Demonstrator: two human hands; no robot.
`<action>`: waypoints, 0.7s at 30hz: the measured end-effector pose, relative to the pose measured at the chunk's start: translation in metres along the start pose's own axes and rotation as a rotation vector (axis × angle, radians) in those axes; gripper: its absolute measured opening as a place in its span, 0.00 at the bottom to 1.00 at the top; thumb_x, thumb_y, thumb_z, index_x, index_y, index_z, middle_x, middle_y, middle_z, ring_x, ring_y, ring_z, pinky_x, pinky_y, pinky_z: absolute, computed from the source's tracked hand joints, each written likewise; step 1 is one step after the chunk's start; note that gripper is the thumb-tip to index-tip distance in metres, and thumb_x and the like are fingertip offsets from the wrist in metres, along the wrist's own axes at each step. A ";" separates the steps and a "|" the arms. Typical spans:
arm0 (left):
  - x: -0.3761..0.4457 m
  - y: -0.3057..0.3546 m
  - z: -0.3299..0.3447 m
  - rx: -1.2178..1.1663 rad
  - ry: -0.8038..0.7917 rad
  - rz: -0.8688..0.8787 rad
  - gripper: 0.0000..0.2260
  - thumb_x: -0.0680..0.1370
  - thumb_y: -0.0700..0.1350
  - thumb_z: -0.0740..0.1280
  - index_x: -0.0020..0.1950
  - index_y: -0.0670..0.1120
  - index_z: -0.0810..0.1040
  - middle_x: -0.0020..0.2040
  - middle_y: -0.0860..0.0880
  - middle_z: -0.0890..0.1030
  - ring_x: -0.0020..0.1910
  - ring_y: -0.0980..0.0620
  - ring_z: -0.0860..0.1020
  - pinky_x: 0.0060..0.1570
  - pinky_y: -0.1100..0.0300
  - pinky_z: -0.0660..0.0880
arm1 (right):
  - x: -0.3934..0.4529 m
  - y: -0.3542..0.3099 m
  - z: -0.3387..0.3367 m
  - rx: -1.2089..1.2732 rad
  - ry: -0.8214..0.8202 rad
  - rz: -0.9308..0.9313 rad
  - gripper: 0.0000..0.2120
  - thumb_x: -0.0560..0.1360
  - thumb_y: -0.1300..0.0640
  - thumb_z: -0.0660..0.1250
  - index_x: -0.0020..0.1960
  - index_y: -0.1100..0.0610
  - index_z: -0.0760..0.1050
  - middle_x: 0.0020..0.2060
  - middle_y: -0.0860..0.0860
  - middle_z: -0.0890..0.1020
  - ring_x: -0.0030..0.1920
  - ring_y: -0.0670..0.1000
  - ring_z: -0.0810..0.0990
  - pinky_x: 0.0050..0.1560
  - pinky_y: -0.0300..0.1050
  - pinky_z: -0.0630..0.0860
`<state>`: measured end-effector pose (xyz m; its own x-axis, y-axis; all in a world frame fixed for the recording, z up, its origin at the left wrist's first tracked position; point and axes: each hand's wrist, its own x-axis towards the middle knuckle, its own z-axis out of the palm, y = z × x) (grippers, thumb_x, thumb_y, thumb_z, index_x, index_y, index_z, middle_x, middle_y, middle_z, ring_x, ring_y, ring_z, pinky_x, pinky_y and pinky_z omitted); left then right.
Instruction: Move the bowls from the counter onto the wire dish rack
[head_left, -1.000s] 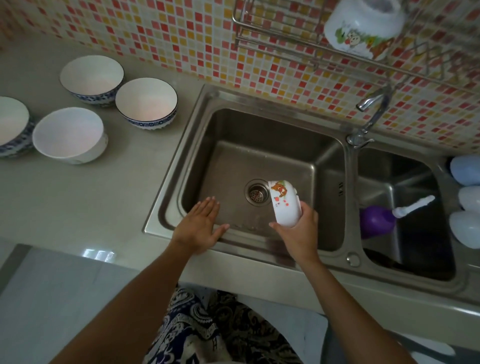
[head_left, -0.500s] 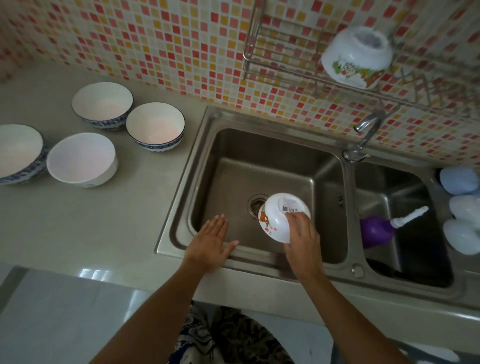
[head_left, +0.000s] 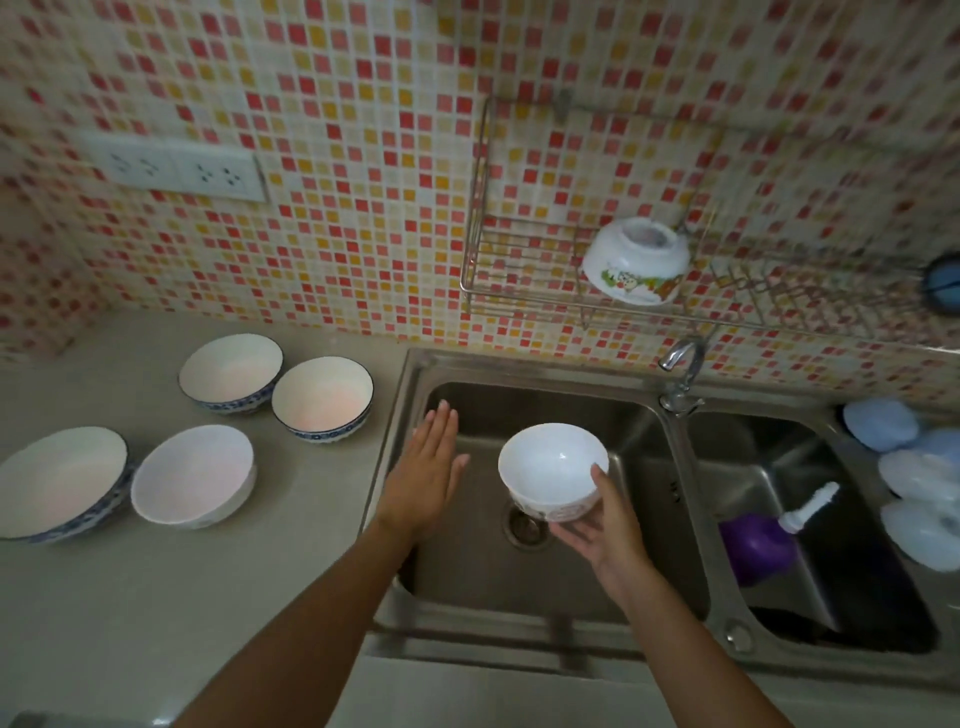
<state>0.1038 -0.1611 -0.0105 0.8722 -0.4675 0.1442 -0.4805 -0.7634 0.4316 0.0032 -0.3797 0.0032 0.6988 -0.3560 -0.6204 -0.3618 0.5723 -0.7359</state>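
My right hand (head_left: 605, 525) cups a small white bowl (head_left: 551, 465) from below, mouth up, above the left sink basin. My left hand (head_left: 427, 470) hovers flat with fingers apart over the sink's left edge, holding nothing. On the wall, a wire dish rack (head_left: 524, 260) carries one upturned white bowl with a cartoon print (head_left: 636, 260). Several bowls stand on the counter at the left: two blue-rimmed ones (head_left: 231, 371) (head_left: 323, 397) at the back, a plain white one (head_left: 193, 475) and a large blue-patterned one (head_left: 60, 483) in front.
A steel double sink (head_left: 665, 629) fills the middle and right, with a tap (head_left: 683, 371) between the basins. A purple bottle (head_left: 763, 540) lies in the right basin. Pale blue and white lids (head_left: 914, 483) sit at the far right. A wall socket (head_left: 179, 169) is upper left.
My right hand has turned the small bowl from upside down to mouth up and raised it. My left hand lifted off the sink's front rim. The view tilted up toward the wall.
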 end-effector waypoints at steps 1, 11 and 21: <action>0.016 0.004 -0.014 0.012 0.055 0.030 0.32 0.79 0.61 0.36 0.77 0.44 0.48 0.77 0.48 0.46 0.76 0.50 0.45 0.74 0.55 0.45 | -0.004 -0.008 0.007 0.041 -0.018 -0.004 0.24 0.75 0.45 0.68 0.67 0.52 0.69 0.64 0.58 0.74 0.54 0.60 0.80 0.42 0.52 0.82; 0.139 0.042 -0.103 0.244 0.233 0.179 0.28 0.80 0.59 0.35 0.77 0.49 0.38 0.77 0.50 0.37 0.75 0.52 0.35 0.75 0.51 0.41 | -0.049 -0.129 0.068 0.223 -0.246 -0.187 0.23 0.76 0.41 0.64 0.63 0.54 0.74 0.59 0.57 0.79 0.58 0.59 0.79 0.48 0.54 0.79; 0.146 0.039 -0.094 0.224 0.256 0.138 0.28 0.80 0.61 0.35 0.76 0.50 0.36 0.77 0.53 0.36 0.74 0.52 0.32 0.74 0.50 0.40 | -0.013 -0.216 0.124 -0.046 -0.188 -0.490 0.16 0.72 0.52 0.75 0.56 0.49 0.73 0.59 0.54 0.77 0.58 0.56 0.78 0.50 0.57 0.82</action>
<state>0.2209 -0.2173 0.1114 0.7786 -0.4678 0.4183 -0.5789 -0.7927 0.1911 0.1487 -0.4066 0.2039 0.8902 -0.4323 -0.1439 0.0115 0.3371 -0.9414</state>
